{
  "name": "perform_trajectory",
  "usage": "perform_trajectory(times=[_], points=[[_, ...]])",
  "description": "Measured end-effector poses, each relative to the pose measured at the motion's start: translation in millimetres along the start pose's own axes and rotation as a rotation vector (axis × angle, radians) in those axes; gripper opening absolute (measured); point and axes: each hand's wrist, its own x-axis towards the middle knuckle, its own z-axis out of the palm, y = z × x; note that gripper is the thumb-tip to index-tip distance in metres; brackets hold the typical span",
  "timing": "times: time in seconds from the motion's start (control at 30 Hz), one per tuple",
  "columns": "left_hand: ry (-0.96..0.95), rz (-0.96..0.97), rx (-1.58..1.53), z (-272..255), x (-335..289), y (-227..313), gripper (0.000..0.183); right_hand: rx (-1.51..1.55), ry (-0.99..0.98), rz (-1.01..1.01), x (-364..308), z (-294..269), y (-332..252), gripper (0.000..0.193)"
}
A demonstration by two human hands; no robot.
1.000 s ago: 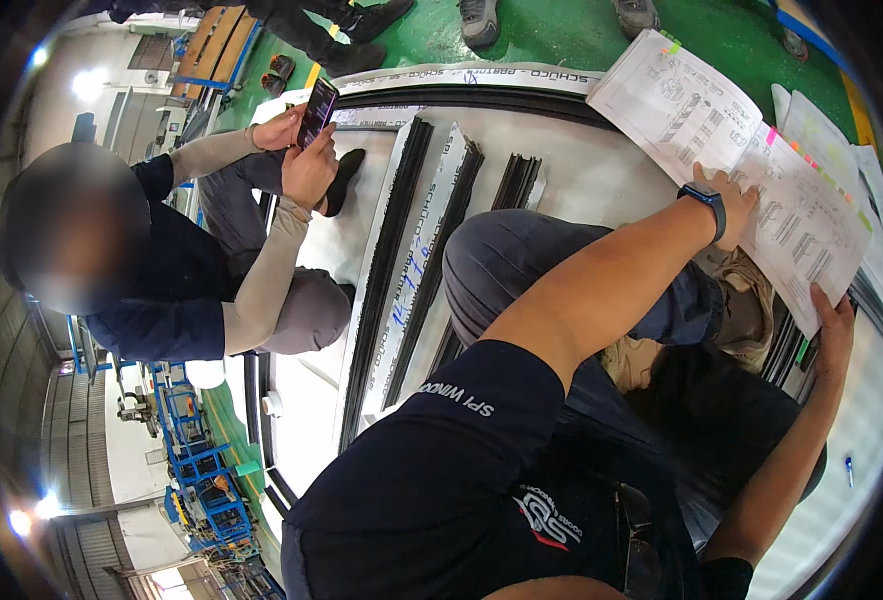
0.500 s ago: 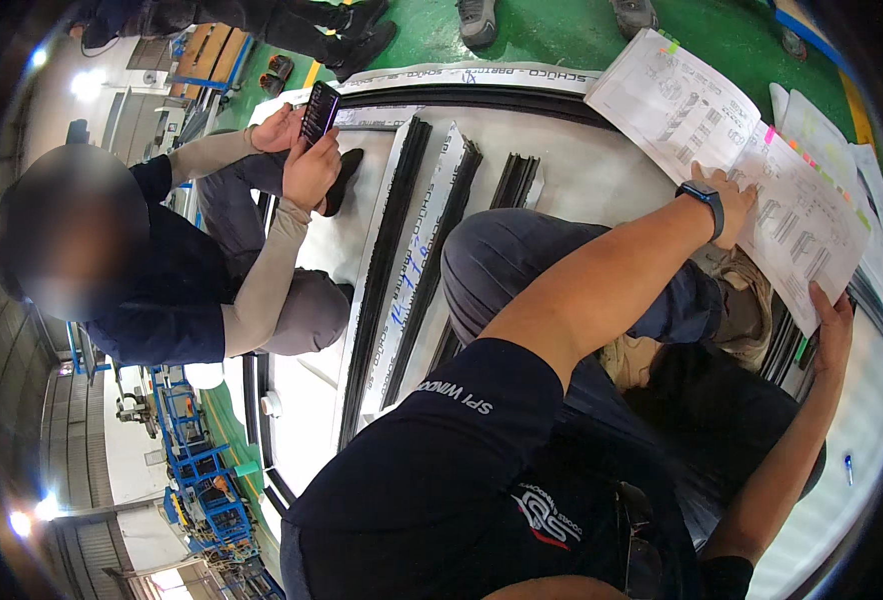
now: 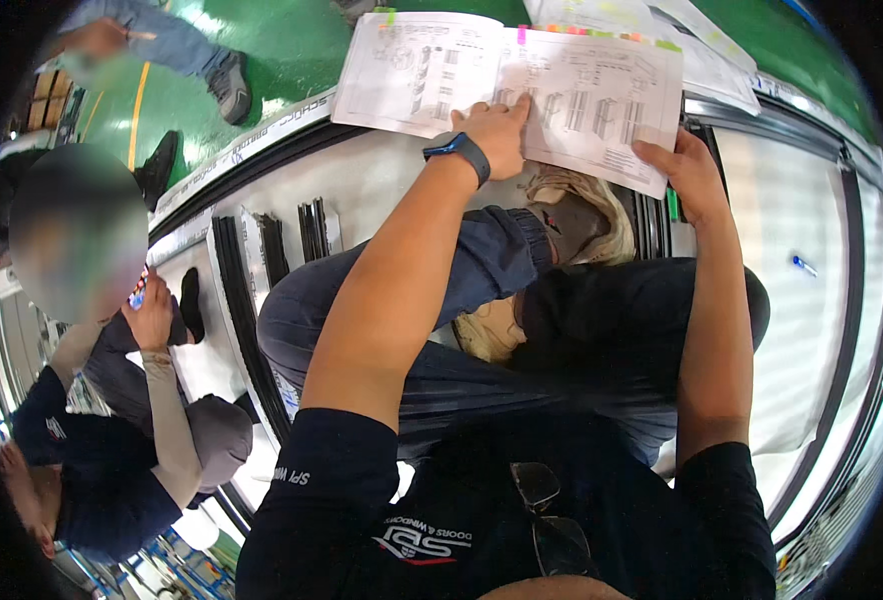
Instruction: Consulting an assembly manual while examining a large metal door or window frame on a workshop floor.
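An open booklet (image 3: 602, 140) of printed line drawings, with coloured tabs along its top edge, is spread out ahead of me. My left hand (image 3: 492, 138), a dark watch (image 3: 459, 157) on its wrist, lies over the lower part of the pages near the fold, fingers stretched out and a fingertip touching the paper. At the booklet's lower right corner my right hand (image 3: 690, 172) grips the edge, thumb on top and the other fingers partly hidden beneath. Below the booklet are my shoe (image 3: 587, 225) and folded legs.
Loose papers (image 3: 652, 25) lie beyond the booklet. A blue pen (image 3: 805, 265) rests on the white surface to the right. Dark profiles (image 3: 242, 290) run along my left, where a co-worker (image 3: 112, 420) crouches. Another person's leg and shoe (image 3: 230, 85) show at the far left.
My view has swung to the right, so the booklet and both arms sit further left in the picture. Both hands stay at the booklet. The co-worker's phone is now mostly hidden.
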Motion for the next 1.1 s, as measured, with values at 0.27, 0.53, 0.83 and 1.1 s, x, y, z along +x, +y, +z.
perform_trajectory(times=[0.27, 0.53, 0.83, 1.1], points=[[0.004, -0.004, 0.033, 2.7, 0.7, 0.8, 0.087, -0.039, -0.002, 0.009, -4.4, 0.1, -5.6, 0.044], [0.024, 0.004, 0.02, 3.0, -0.5, -0.7, 0.085, -0.038, -0.009, -0.02, -4.6, 0.4, -2.2, 0.038], [0.033, -0.007, 0.027, 3.4, -0.2, 0.3, 0.083, -0.042, -0.01, 0.003, -3.4, -0.3, -2.4, 0.039], [0.047, 0.002, -0.009, 2.8, -0.8, -0.5, 0.081, -0.035, 0.005, 0.009, -6.1, 2.6, -5.3, 0.04]])
